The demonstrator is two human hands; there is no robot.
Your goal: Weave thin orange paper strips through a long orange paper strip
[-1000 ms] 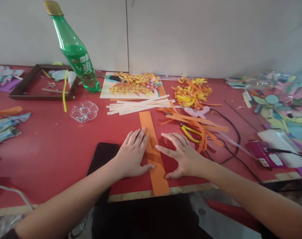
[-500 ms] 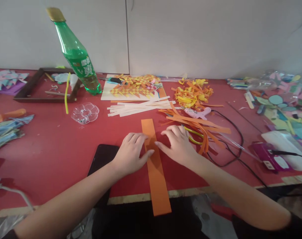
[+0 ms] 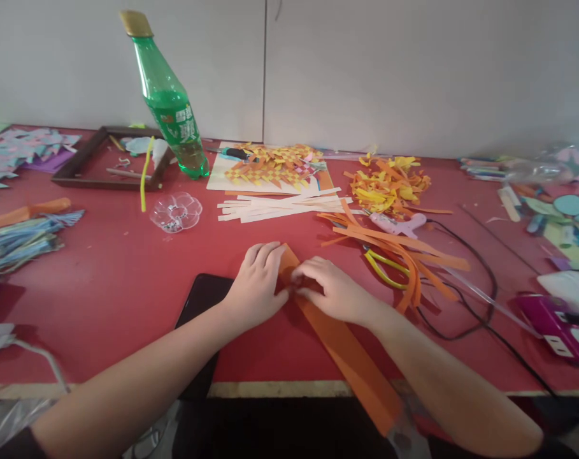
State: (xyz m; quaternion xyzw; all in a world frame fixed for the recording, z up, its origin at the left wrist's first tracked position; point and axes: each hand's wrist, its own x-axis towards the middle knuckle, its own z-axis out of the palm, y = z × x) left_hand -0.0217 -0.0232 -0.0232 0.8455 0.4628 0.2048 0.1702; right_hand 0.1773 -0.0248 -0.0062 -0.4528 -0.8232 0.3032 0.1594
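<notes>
A long orange paper strip (image 3: 339,341) runs slantwise from the table over its front edge. Its upper part lies between my two hands. My left hand (image 3: 258,280) grips the strip's left side near the far end, thumb and fingers closed on it. My right hand (image 3: 334,290) pinches the strip from the right, its fingertips meeting those of the left; they are slightly blurred. Right of my right hand lie loose narrow orange strips (image 3: 399,245) and yellow-handled pliers or scissors (image 3: 387,271). A black phone (image 3: 206,299) lies under my left forearm.
Behind my hands are pale paper strips (image 3: 279,207), a clear flower-shaped dish (image 3: 177,212) and a green bottle (image 3: 174,115). A pink glue gun (image 3: 399,224) with a black cord, an orange-yellow scrap pile (image 3: 387,185) and a purple power socket (image 3: 554,325) are on the right. A wooden frame (image 3: 95,183) lies left.
My right hand has moved in and taken hold of the orange strip. The strip's near end has swung to the right. The whole view has shifted somewhat.
</notes>
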